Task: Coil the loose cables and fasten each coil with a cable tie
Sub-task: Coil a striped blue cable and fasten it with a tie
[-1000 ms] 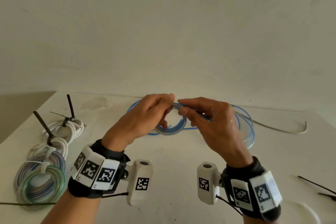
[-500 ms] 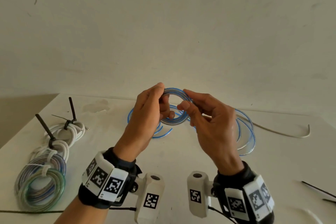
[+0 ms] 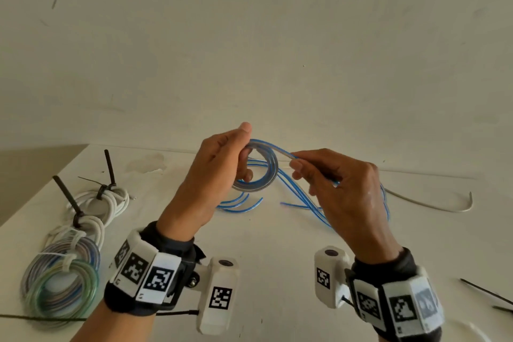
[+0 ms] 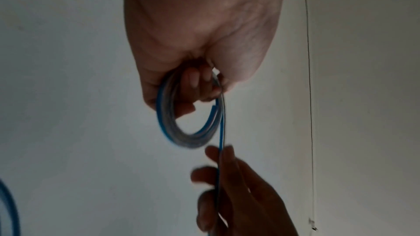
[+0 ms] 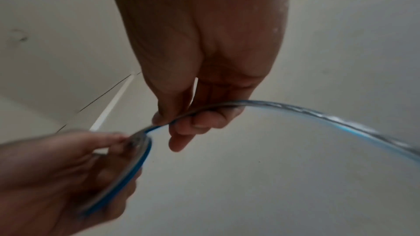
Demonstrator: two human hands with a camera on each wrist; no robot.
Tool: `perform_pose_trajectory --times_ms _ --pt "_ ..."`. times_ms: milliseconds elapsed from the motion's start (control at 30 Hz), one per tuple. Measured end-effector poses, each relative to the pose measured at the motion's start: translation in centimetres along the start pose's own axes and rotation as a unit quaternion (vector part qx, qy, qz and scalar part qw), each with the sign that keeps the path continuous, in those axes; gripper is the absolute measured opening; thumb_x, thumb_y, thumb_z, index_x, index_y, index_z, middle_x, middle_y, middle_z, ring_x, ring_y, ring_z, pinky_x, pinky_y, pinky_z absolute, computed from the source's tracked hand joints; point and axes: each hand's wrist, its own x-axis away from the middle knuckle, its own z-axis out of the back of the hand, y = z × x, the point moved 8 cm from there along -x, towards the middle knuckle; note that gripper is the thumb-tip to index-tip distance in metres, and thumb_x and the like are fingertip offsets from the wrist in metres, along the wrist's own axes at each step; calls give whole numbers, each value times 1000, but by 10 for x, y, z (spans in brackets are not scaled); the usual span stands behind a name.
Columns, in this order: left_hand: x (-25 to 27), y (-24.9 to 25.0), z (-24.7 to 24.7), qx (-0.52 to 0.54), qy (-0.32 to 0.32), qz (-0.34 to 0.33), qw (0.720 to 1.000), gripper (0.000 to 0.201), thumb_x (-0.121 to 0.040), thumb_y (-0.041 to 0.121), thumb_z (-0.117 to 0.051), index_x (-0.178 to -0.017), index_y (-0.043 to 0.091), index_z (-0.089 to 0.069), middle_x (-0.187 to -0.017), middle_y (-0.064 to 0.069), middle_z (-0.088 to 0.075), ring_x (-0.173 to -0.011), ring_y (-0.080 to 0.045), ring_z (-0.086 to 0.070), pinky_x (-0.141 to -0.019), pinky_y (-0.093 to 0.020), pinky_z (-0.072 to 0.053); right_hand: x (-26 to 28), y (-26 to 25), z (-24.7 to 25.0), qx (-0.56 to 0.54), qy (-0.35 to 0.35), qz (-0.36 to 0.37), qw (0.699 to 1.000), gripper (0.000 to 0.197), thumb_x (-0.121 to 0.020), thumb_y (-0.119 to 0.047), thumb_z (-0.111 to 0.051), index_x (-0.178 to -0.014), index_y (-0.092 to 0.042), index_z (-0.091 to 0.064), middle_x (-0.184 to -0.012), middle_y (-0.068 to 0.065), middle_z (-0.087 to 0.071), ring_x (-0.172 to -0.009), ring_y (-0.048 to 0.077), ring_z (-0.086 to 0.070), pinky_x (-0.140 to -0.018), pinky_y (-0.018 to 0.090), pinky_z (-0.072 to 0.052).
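Both hands are raised: the left hand [image 3: 213,175] grips a small blue cable coil [image 3: 261,175]. Just beside it, the right hand [image 3: 344,191] pinches the coil's trailing strand [image 3: 280,151].

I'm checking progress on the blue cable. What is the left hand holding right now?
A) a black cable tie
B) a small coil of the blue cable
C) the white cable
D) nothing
B: the left hand grips a small coil of the blue cable, while the right hand pinches the strand leading off it.

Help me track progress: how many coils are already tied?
4, on the table, left side: far white coil at the back, near white coil before it, grey-blue coil, then green coil nearest. They overlap, so another could be hidden.
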Motion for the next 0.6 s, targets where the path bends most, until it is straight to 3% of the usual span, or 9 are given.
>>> perform_pose_trajectory --times_ms 100,233,400,500,600 --pt "3 2 -2 63 24 -9 998 53 -108 32 -40 -57 19 -41 -55 4 -24 -47 -14 -27 -56 -28 -43 3 -3 -11 -40 22 -16 999 10 -94 -30 -68 -90 -29 -77 -65 -11 -69 -49 13 -62 -47 16 -38" --pt "8 1 -10 129 31 12 991 49 -109 30 -38 -61 19 -36 -58 1 -15 -50 -17 -19 -53 -29 -38 4 1 -20 -124 57 -41 990 13 -93 -28 -67 -88 -23 -78 -72 2 -73 -45 15 -56 -46 31 -43" --pt "10 1 -17 153 28 14 988 45 -109 29 -34 -66 18 -32 -57 2 -16 -48 -15 -18 -54 -30 -33 4 7 -23 -149 34 -74 986 21 -93 -30 -64 -89 -16 -79 -57 -14 -63 -44 6 -46 -50 15 -37" --pt "12 2 -14 151 40 1 988 45 -110 30 -32 -66 17 -32 -56 2 -18 -47 -14 -20 -54 -29 -36 5 1 -23 -130 39 -57 989 26 -91 -34 -64 -94 -14 -80 -60 -16 -65 -47 6 -51 -52 13 -38" --pt "12 3 -12 148 44 -1 988 46 -110 30 -32 -65 16 -32 -56 0 -18 -48 -16 -19 -52 -27 -37 6 -5 -25 -129 34 -44 990 16 -86 -40 -69 -97 -33 -78 -69 -1 -73 -47 14 -52 -49 32 -47"
